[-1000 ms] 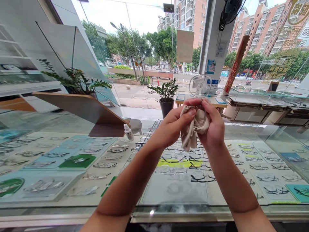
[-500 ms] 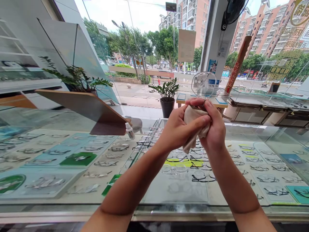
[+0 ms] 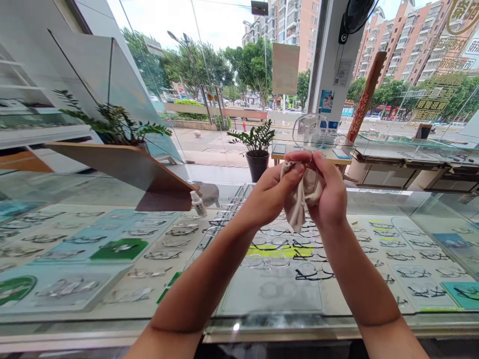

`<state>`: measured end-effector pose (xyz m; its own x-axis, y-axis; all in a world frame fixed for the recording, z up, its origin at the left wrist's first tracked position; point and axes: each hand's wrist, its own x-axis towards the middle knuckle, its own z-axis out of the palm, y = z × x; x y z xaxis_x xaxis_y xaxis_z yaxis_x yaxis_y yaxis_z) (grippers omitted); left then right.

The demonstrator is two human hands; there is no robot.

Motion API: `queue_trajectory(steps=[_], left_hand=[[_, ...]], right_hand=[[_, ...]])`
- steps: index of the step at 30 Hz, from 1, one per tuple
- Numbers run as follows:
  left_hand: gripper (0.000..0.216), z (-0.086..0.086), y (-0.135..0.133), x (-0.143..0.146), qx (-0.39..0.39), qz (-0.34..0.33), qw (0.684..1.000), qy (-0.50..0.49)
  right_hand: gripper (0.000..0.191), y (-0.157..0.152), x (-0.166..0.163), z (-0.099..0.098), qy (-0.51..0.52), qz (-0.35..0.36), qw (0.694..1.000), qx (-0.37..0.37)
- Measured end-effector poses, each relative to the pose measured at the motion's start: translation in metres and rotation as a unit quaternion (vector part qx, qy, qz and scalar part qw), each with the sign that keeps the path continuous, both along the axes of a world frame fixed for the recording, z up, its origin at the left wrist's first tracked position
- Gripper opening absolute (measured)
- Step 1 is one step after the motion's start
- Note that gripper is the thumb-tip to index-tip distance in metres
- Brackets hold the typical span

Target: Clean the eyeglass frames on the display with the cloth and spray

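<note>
Both of my hands are raised together above the glass counter. A crumpled beige cloth [image 3: 295, 212] is bunched between them, its loose end hanging down. My left hand [image 3: 271, 192] is closed on the cloth, thumb pressed over its top. My right hand [image 3: 331, 194] is closed at the cloth's right side, with thumb and fingers around what looks like thin-rimmed glasses [image 3: 311, 158]. Only a fine wire-like edge of them shows; cloth and fingers hide the rest.
Under the glass counter [image 3: 269, 321] lie rows of eyeglass frames [image 3: 314, 271]. A small white spray bottle [image 3: 198, 203] stands left of my hands, beside a tilted brown board [image 3: 123, 162]. Beyond are a potted plant [image 3: 257, 149] and a clear round stand-like object [image 3: 310, 130].
My left thumb has drawn back to the left and up across the cloth. The cloth is now gathered into folds, with its end hanging nearer the middle. Both hands stay together.
</note>
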<state>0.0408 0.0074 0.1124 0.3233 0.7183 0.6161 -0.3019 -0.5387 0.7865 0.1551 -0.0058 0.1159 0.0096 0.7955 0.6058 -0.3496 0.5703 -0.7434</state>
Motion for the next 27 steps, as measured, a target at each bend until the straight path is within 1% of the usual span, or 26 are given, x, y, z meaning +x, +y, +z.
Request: queue_trajectory(steps=[2, 4, 9, 16, 19, 22, 27], left_hand=[[0.051, -0.001, 0.006, -0.006, -0.021, -0.048, 0.998, 0.022], [0.050, 0.000, 0.009, -0.012, -0.041, -0.074, 0.996, 0.040], [0.054, 0.005, 0.010, -0.021, -0.054, -0.084, 0.993, 0.066], [0.057, 0.006, 0.022, -0.034, -0.093, -0.035, 0.994, 0.048], [0.060, 0.005, 0.030, -0.041, -0.100, 0.008, 0.994, 0.043], [0.060, 0.005, 0.034, -0.045, -0.094, 0.055, 0.994, 0.024], [0.061, 0.005, 0.037, -0.046, -0.076, 0.091, 0.993, 0.007]], right_hand=[[0.040, 0.006, 0.004, -0.001, 0.006, -0.001, 1.000, -0.004], [0.036, 0.011, 0.007, -0.001, 0.013, -0.002, 1.000, -0.006], [0.029, 0.019, 0.014, -0.002, 0.033, 0.018, 0.999, -0.020], [0.027, 0.020, 0.029, 0.004, 0.000, 0.040, 0.999, -0.010], [0.028, 0.020, 0.037, 0.008, -0.051, 0.058, 0.997, -0.005], [0.028, 0.022, 0.043, 0.009, -0.108, 0.090, 0.990, -0.016], [0.029, 0.029, 0.043, 0.003, -0.187, 0.137, 0.972, -0.042]])
